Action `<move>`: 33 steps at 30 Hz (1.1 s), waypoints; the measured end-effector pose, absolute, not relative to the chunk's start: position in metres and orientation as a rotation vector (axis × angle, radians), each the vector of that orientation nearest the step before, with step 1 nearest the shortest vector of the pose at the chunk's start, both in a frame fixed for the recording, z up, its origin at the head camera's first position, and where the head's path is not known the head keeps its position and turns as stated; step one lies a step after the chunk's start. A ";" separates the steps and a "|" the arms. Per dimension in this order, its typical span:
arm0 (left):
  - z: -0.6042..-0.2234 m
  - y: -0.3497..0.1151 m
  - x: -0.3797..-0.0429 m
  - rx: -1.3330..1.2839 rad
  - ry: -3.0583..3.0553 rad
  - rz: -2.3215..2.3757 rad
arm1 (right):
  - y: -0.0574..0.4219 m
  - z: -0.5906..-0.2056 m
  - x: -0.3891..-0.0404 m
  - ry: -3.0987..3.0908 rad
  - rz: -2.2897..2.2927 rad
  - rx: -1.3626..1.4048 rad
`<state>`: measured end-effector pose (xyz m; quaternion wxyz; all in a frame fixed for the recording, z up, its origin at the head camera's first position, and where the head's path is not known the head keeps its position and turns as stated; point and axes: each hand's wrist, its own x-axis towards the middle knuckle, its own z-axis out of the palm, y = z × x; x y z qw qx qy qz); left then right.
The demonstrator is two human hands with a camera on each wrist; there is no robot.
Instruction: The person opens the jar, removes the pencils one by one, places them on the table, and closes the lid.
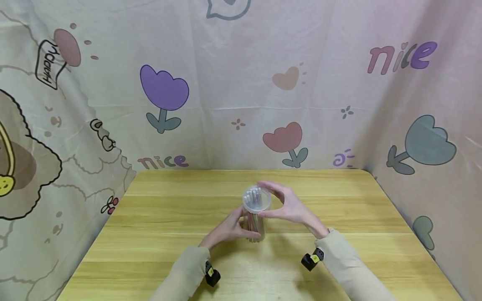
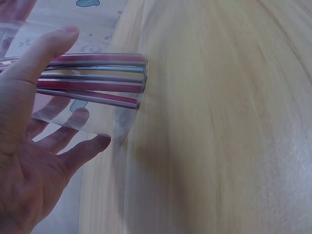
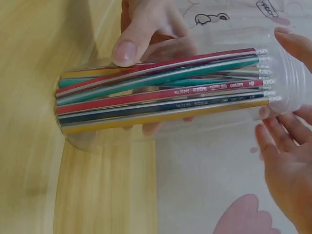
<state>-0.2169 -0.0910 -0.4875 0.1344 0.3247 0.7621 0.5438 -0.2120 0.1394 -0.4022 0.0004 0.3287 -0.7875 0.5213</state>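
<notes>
A clear plastic jar (image 1: 259,225) stands upright on the wooden table, with a translucent round lid (image 1: 257,199) on top. Inside it are several pencils (image 3: 195,90) in red, green, yellow and dark blue, white ends toward the lid. Low on the jar's body, my left hand (image 1: 229,229) grips it with the thumb on the near side and fingers around the far side. My right hand (image 1: 289,205) holds the lid by its rim from the right, fingers behind and thumb in front.
The light wooden table (image 1: 169,209) spreads around the jar on all sides. A printed cloth (image 1: 233,83) with flowers and lettering hangs along its back edge and both sides. Each sleeve carries a small black wrist camera (image 1: 213,276).
</notes>
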 end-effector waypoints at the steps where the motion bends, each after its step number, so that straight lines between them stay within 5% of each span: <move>1: -0.487 -0.091 -0.217 0.947 2.211 1.576 | 0.139 -0.402 -0.211 -2.484 1.588 1.039; 7: -0.488 -0.090 -0.217 0.954 2.246 1.555 | 0.128 -0.404 -0.209 -2.450 1.340 0.980; 26: -0.489 -0.090 -0.218 0.918 2.243 1.546 | 0.136 -0.406 -0.212 -2.402 1.726 1.001; 33: -0.489 -0.090 -0.218 0.953 2.246 1.552 | 0.135 -0.406 -0.211 -2.450 1.550 1.046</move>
